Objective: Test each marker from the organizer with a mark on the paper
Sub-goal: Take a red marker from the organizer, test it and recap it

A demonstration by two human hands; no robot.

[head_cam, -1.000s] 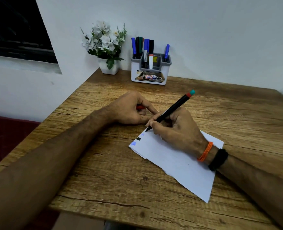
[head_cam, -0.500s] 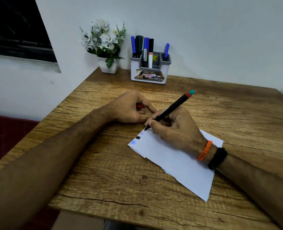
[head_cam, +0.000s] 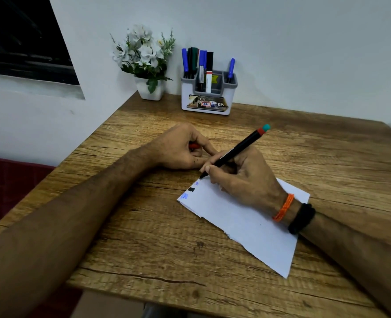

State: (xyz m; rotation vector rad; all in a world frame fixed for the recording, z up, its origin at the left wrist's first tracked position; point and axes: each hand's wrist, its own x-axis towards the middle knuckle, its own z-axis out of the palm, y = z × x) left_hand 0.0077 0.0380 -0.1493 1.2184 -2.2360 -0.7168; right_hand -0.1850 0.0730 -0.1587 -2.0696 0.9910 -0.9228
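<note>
Two hands work close together near the middle of the desk: the right hand is closed in a writing grip on a black marker, its tip down at the far left corner of the paper, just past a black mark and a blue mark; the left hand is curled shut around something red, probably the marker's cap, and rests on the wood beside the sheet, not on it. That is the likely trouble: only the right hand's weight pins the paper, so a firm stroke could skid or crease it, and with the tip so near the corner a stroke could run off onto the desk. A fresh mark may also smear under the palm. The organizer, holding several more markers, stands at the desk's back edge against the wall, next to a flower pot. Most of the sheet is blank, and bare wood lies open between the hands and the organizer, giving a clear reach.
</note>
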